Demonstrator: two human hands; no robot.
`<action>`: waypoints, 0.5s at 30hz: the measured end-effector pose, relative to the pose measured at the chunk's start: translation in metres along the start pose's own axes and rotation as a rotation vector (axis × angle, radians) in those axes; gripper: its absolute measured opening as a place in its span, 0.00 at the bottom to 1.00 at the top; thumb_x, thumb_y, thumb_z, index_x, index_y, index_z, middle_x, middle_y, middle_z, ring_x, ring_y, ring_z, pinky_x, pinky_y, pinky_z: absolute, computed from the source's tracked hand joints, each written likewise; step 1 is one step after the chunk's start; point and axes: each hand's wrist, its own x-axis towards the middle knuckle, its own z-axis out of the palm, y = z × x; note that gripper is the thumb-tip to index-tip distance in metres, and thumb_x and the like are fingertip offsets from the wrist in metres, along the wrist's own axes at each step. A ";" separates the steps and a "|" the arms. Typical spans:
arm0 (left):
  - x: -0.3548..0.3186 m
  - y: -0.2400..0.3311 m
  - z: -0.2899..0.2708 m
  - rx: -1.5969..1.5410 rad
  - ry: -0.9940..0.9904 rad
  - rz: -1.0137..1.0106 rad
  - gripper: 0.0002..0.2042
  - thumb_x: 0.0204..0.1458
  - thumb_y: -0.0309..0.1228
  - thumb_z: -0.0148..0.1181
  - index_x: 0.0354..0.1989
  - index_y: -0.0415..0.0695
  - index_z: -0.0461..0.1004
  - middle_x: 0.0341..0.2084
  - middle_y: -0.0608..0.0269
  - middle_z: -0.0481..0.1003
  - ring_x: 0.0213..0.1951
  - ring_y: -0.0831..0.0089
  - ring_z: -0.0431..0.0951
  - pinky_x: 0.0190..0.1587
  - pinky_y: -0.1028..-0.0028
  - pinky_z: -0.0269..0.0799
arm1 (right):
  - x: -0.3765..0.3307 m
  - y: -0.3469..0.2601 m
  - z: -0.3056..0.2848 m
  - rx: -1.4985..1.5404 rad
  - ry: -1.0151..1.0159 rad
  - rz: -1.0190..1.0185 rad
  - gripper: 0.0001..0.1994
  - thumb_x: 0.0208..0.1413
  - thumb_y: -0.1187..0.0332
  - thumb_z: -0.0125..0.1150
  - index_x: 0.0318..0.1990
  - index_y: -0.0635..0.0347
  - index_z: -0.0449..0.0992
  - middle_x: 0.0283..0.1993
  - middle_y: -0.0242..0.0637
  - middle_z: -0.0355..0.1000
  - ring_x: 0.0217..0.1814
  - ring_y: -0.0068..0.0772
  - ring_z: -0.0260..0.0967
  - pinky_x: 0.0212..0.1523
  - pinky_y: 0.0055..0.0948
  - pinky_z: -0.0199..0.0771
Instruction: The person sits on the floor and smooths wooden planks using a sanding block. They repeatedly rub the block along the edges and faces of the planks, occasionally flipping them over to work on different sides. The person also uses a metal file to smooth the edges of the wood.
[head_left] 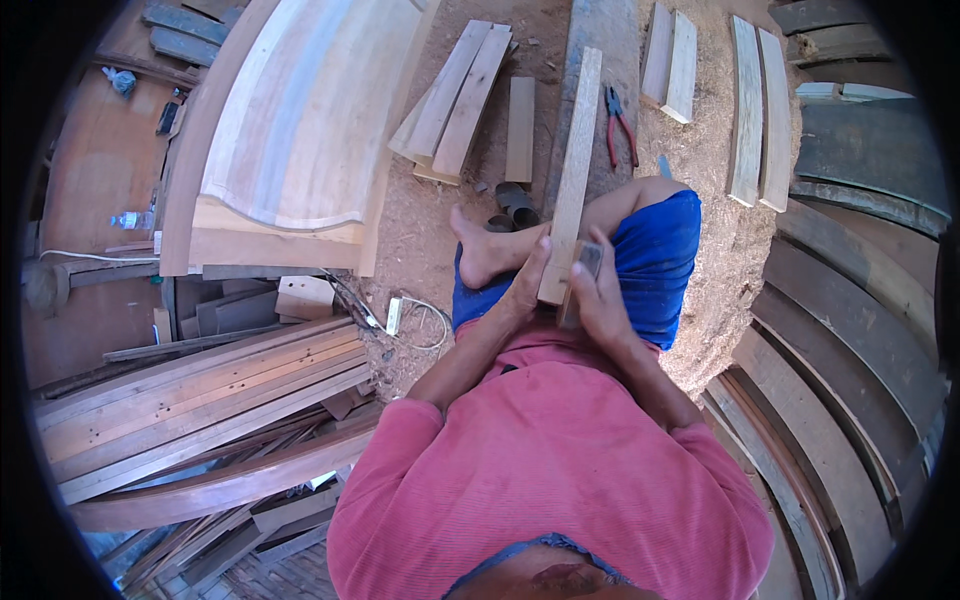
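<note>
While the person sits with legs folded, left hand (528, 287) is clamped on the near end of a wood strip (575, 170), which runs from the lap toward the far side. Right hand (603, 310) has fingers closed round a small block (590, 258) at the strip's right edge; can't tell if they touch. Pliers (630, 145) lie right of the strip, wood panel (290, 120) far left.

Left hand (528, 287): gripping, pointing far
Right hand (606, 303): gripping, just beside it
Forearms (462, 358): angled inward, near to far
</note>
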 end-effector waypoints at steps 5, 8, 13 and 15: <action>0.008 -0.016 -0.008 0.063 0.013 0.043 0.35 0.73 0.60 0.34 0.70 0.43 0.66 0.55 0.61 0.77 0.57 0.72 0.77 0.59 0.72 0.74 | 0.014 0.001 -0.005 -0.196 0.072 -0.129 0.34 0.70 0.61 0.51 0.75 0.72 0.49 0.64 0.60 0.66 0.69 0.53 0.66 0.71 0.41 0.62; 0.021 -0.037 -0.002 0.145 0.155 0.149 0.34 0.73 0.60 0.33 0.70 0.44 0.67 0.51 0.65 0.78 0.52 0.74 0.78 0.55 0.73 0.74 | 0.066 0.007 -0.023 -0.217 0.108 -0.155 0.33 0.69 0.60 0.52 0.74 0.70 0.51 0.64 0.65 0.67 0.69 0.57 0.66 0.69 0.44 0.64; 0.010 -0.017 0.017 0.217 -0.011 0.193 0.37 0.74 0.56 0.30 0.80 0.39 0.49 0.72 0.53 0.62 0.73 0.63 0.60 0.75 0.66 0.52 | 0.083 0.025 -0.039 -0.176 0.083 -0.148 0.33 0.69 0.58 0.54 0.74 0.68 0.53 0.66 0.62 0.66 0.71 0.53 0.65 0.71 0.42 0.62; 0.012 -0.022 0.013 0.442 0.039 0.226 0.35 0.75 0.51 0.31 0.80 0.35 0.45 0.74 0.47 0.59 0.76 0.56 0.56 0.78 0.63 0.46 | 0.076 0.039 -0.043 -0.083 0.099 -0.118 0.34 0.69 0.58 0.56 0.74 0.69 0.55 0.67 0.56 0.66 0.71 0.44 0.63 0.73 0.37 0.60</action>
